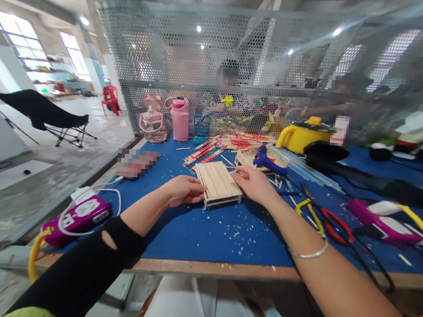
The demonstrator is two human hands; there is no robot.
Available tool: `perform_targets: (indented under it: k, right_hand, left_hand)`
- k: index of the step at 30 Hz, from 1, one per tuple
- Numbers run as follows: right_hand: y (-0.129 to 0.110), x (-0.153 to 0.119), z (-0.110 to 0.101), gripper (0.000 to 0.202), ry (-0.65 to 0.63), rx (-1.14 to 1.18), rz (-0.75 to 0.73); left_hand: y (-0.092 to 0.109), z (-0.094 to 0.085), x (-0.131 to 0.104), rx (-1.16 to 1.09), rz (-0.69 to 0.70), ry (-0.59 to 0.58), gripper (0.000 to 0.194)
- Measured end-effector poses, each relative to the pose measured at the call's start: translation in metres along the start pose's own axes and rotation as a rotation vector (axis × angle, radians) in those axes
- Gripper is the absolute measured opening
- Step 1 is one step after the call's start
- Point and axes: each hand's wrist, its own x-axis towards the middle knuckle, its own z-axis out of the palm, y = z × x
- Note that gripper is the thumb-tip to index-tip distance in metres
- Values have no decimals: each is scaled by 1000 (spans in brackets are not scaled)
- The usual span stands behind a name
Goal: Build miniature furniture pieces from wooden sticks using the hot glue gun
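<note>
1. I see a small wooden platform, made of thin sticks side by side, on or just above the blue table, between the person's two hands.
2. The left hand is closed on its left edge, near the front corner, with thumb and fingers pinching it.
3. The right hand is half curled, and its fingertips touch the right edge; whether they also grip it, I cannot tell.
4. Behind the right hand, a blue glue gun lies across a second wooden frame.
5. Many loose sticks are lying behind the platform.
6. Pliers rest near the right forearm.
</note>
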Motion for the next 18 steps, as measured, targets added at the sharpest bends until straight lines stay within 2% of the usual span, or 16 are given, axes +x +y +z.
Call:
perform_targets:
  k: [2,4,5,6,7,8,9,10,11,12,13,15,18]
  right_hand:
    - [-12,-6,-9,37,94,-169,-93]
    - [-31,-23,-16,32,82,-360,-205]
    - [-42,-36,-17,28,-11,-419,-250]
    - [-54,-51,-17,25,-183,-455,-293]
    - [-65,-68,-15,23,-436,-455,-333]
    - [-75,-85,-12,25,-703,-429,-364]
    - [-84,-101,-9,29,-937,-386,-368]
    - [-91,-115,-5,30,-1111,-341,-375]
    - [-96,-126,-1,31,-1193,-324,-400]
    - [-98,-134,2,32,-1238,-313,-392]
    - [-98,-138,3,31,-1250,-313,-383]
    - [-94,-138,3,29,-1225,-337,-371]
    - [-81,-133,1,26,-1176,-373,-408]
  left_hand:
    - [3,-5,-3,73,12,62,17]
    - [8,-6,-13,135,58,173,23]
    - [12,-3,-22,171,133,242,26]
    - [15,4,-33,192,201,280,27]
    - [18,14,-46,268,413,325,27]
    - [19,26,-60,332,601,262,26]
    - [20,40,-73,380,719,54,26]
    - [18,54,-85,411,774,-229,26]
    - [15,67,-95,397,778,-445,27]
    - [11,78,-101,322,766,-526,28]
    - [6,86,-104,276,777,-513,28]
    - [-5,93,-104,233,835,-392,29]
    - [-15,92,-98,289,905,-213,28]
